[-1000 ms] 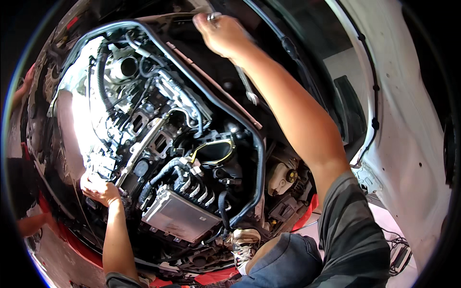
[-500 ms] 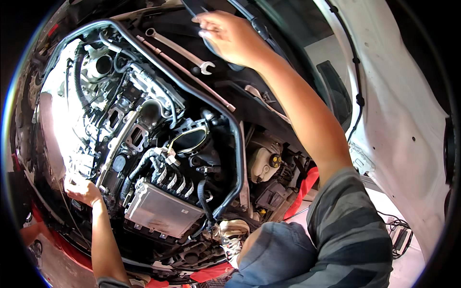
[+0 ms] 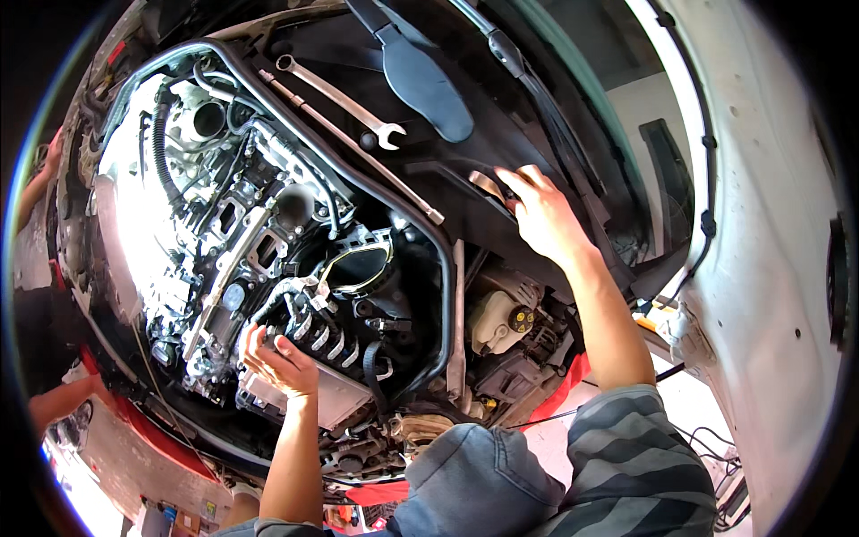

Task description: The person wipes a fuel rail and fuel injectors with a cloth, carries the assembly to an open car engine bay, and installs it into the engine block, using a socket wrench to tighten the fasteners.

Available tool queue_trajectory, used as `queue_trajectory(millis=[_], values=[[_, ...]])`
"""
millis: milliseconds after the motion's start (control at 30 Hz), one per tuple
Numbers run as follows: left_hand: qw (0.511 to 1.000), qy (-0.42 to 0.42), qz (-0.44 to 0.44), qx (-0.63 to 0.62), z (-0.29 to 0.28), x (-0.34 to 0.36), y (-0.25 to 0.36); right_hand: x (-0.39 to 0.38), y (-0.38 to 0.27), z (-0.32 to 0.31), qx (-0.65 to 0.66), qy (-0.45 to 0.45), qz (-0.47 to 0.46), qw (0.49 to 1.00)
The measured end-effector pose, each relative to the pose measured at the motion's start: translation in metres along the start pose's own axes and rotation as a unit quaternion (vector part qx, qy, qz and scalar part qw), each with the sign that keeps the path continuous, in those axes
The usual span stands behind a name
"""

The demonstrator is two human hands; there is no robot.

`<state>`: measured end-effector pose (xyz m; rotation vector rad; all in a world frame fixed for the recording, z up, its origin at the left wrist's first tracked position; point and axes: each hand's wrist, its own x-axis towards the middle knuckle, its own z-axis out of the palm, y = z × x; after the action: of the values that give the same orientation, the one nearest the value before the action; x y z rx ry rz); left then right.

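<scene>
My right hand (image 3: 541,210) is on the black panel below the windscreen, fingers curled round a metallic tool (image 3: 485,185) that they partly hide. An open-end spanner (image 3: 353,111) lies farther up, alongside a long metal bar (image 3: 367,157) and a flat dark blade-like piece (image 3: 425,89). My left hand (image 3: 282,365) is over the silver box (image 3: 344,403) in the engine bay (image 3: 224,251), fingers bent round something small and dark that I cannot make out.
Co-worker hands and arms (image 3: 72,398) show at the left edge. A fluid reservoir (image 3: 494,327) sits right of the rubber seal (image 3: 443,295). A white panel (image 3: 752,251) curves along the right. Red covers (image 3: 559,394) and cables (image 3: 729,456) lie low around the car.
My right hand has come down and right from the upper panel, uncovering the spanner and blade-like piece. My left hand has moved right from the engine's left side to the silver box.
</scene>
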<state>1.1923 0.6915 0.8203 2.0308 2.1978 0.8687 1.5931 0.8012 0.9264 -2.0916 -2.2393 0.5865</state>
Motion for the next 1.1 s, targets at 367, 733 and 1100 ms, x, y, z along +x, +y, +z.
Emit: queue_trajectory(millis=[367,733,1100], values=[[0.999,-0.008,-0.039,0.003,0.001,0.000,0.007,-0.007,0.015,-0.001,0.027,-0.056,-0.010,0.998],[0.997,-0.021,-0.068,-0.025,-0.003,0.000,-0.005,-0.031,0.059,0.029,0.097,-0.014,0.020,0.995],[0.991,-0.024,-0.122,-0.054,-0.006,-0.012,-0.008,-0.035,0.073,0.055,0.042,0.119,0.024,0.992]])
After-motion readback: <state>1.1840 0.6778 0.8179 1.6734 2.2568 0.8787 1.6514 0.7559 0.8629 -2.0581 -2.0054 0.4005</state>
